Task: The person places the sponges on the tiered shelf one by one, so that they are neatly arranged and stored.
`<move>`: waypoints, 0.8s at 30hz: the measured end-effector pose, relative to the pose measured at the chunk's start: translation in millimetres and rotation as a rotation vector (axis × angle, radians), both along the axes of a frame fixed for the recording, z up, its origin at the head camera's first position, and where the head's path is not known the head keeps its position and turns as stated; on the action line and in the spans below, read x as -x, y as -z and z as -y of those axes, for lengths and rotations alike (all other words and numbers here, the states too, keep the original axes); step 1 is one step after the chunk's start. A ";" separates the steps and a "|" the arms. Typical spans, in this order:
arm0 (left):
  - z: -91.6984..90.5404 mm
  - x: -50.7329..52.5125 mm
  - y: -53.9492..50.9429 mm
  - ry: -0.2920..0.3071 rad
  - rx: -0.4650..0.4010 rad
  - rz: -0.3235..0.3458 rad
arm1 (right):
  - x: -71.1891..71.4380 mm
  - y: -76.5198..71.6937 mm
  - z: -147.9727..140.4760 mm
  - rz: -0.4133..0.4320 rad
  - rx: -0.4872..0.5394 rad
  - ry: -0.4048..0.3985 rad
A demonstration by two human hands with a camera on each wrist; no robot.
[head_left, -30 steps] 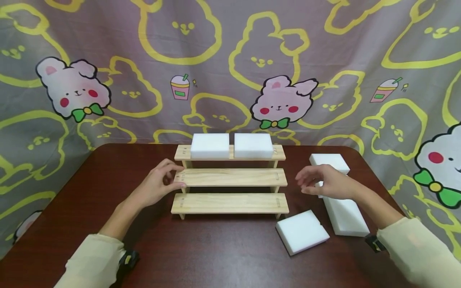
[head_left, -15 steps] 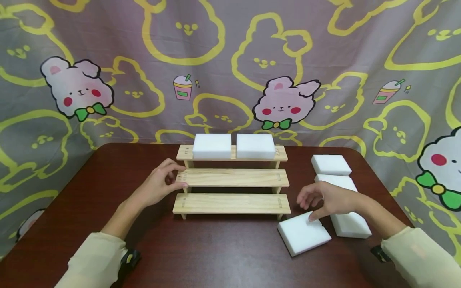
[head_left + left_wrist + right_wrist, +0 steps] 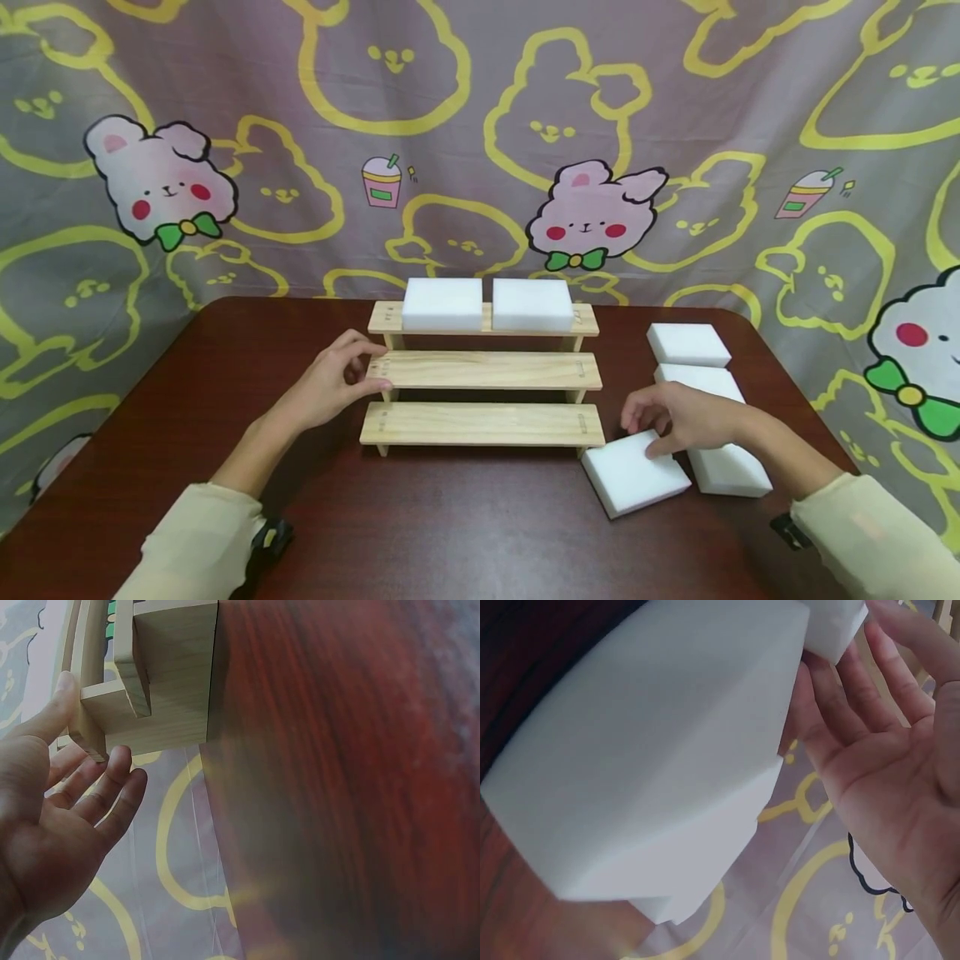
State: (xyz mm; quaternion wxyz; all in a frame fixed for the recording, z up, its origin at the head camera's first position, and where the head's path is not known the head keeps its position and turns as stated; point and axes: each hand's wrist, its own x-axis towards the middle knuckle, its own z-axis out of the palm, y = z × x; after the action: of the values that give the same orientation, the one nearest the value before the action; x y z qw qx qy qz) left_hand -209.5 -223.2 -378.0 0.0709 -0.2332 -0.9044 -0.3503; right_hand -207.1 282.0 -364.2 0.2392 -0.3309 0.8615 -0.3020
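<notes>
Right hand [image 3: 693, 415] in pinch on white block [image 3: 637, 479], left hand [image 3: 330, 375] likewise on wooden stand [image 3: 483, 423], brown table [image 3: 450, 517], patterned curtain [image 3: 457, 167] behind.

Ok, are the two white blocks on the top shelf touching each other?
Apart: the head view shows bare top shelf between the left block and right block.

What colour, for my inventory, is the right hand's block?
The block is white, clearest in the head view.

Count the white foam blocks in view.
6: left block and right block on top shelf; held block in right hand; far block, middle block and near block farther right. More may be hidden behind that hand.
</notes>
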 end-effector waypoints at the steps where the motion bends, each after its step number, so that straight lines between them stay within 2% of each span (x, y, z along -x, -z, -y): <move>1: -0.1 -0.1 -0.1 0.000 0.000 0.000 | -0.1 -0.5 -0.3 -0.012 -0.005 0.002; 6: -0.4 -0.3 -0.4 -0.001 -0.002 0.002 | 0.0 -1.8 -2.6 -0.034 -0.038 0.018; 15: -0.9 1.4 1.1 -0.011 0.005 0.004 | -8.0 0.1 -6.6 -0.010 -0.016 -0.029; 24: -0.3 0.3 1.0 0.002 -0.009 -0.002 | -12.3 1.5 -5.7 -0.066 -0.069 -0.053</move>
State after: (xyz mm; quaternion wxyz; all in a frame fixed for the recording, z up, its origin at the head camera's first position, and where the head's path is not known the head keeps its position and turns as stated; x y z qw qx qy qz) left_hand -209.8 -222.9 -379.0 0.0726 -0.2343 -0.9023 -0.3544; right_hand -194.8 287.6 -365.7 0.2296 -0.3549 0.8697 -0.2548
